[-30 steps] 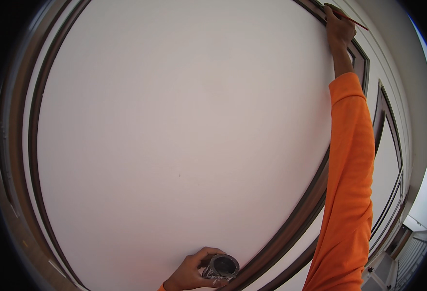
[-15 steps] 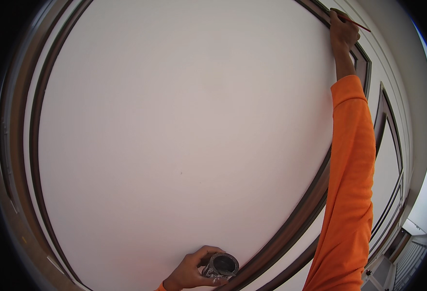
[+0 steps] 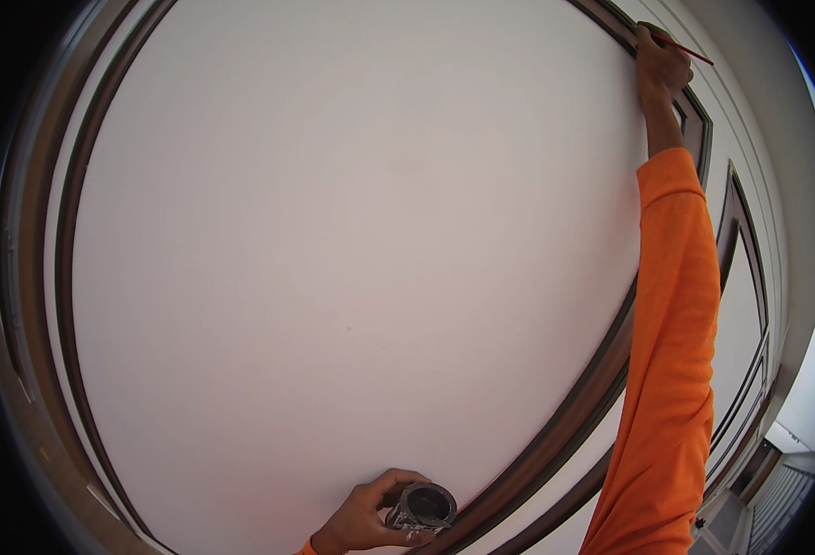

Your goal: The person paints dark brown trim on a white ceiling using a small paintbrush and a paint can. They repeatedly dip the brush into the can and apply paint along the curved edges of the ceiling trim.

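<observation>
View: from your head camera, you face a broad white panel bordered by dark brown trim.
Cup: you have a small, round, dark cup at the lower edge, right of centre, just in front of the panel and beside the trim.
Cup's mouth: it opens toward you, so you see past the rim.
Cup's contents: the inside looks dark; you cannot tell how much of that is filling and how much is bare wall.
Cup's outside: pale smears mark the side nearest you.
Left hand: your left hand grasps the cup from its left, thumb and fingers curved around the wall.
Right hand: your right hand, far up at the upper right, pinches a slim red handle against the trim's edge.
Handle: it slants down to the right; its working end is too small to make out.
Sleeve: orange cloth covers your right arm.
</observation>
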### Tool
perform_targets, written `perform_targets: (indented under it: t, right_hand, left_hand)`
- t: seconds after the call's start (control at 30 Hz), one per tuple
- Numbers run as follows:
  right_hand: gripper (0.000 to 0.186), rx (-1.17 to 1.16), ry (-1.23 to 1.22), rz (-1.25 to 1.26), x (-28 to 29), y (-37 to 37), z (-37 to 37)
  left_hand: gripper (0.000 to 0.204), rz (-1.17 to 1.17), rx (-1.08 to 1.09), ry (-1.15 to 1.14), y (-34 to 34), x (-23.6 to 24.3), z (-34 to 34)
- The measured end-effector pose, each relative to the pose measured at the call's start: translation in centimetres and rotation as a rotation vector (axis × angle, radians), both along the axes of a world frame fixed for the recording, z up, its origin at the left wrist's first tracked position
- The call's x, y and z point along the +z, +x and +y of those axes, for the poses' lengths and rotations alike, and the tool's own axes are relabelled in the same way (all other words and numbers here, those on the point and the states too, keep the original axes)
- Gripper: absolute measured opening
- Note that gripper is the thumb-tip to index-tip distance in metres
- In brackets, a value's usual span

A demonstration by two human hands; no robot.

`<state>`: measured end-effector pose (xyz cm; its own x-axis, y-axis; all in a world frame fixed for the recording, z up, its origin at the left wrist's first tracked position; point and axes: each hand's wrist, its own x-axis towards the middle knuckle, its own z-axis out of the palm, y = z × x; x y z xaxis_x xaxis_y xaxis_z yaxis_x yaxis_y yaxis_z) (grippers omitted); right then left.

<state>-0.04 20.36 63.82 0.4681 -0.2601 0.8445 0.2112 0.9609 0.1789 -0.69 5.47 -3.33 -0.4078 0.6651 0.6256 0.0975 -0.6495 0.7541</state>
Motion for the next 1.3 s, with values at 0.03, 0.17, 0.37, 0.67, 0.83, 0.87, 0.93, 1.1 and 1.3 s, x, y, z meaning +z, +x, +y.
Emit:
perform_targets:
  t: [0.03, 0.17, 0.37, 0.67, 0.83, 0.87, 0.93, 1.1, 1.3]
  right_hand:
    - [0.043, 0.013, 0.014, -0.007, 0.0, -0.1, 0.0]
    - [0.043, 0.049, 0.054, -0.023, 0.3, -0.3, 0.2]
    - [0.038, 0.099, 0.144, -0.056, 0.3, -0.3, 0.3]
    - [0.039, 0.044, 0.109, -0.037, 0.2, 0.0, 1.2]
    - [0.044, -0.001, 0.072, -0.013, 0.7, -0.2, 1.6]
    - [0.045, 0.004, 0.091, -0.004, 0.9, -0.3, 1.3]
    - [0.045, -0.006, 0.098, -0.008, 1.0, -0.1, 1.2]
    - [0.043, -0.008, 0.145, -0.030, 0.8, 0.1, 1.2]
    - [0.038, 0.072, 0.160, -0.042, 0.5, 0.0, 1.1]
  left_hand:
    - [0.082, -0.003, -0.001, -0.013, 0.0, 0.0, -0.1]
    - [0.080, -0.020, -0.002, -0.053, 0.0, 0.2, -0.3]
    - [0.077, -0.048, 0.001, -0.090, -0.2, 0.4, -0.1]
    - [0.082, -0.027, -0.045, 0.023, -0.5, 0.1, 0.4]
    - [0.076, -0.041, -0.019, -0.089, -0.4, 0.2, 0.3]
    - [0.076, -0.039, -0.016, -0.072, -0.3, 0.4, 0.4]
    - [0.076, -0.049, -0.011, -0.088, -0.1, 0.4, 0.5]
    - [0.077, -0.042, -0.009, -0.067, -0.2, 0.3, 0.7]
    - [0.084, 0.088, 0.038, 0.194, -0.1, 0.1, 1.2]
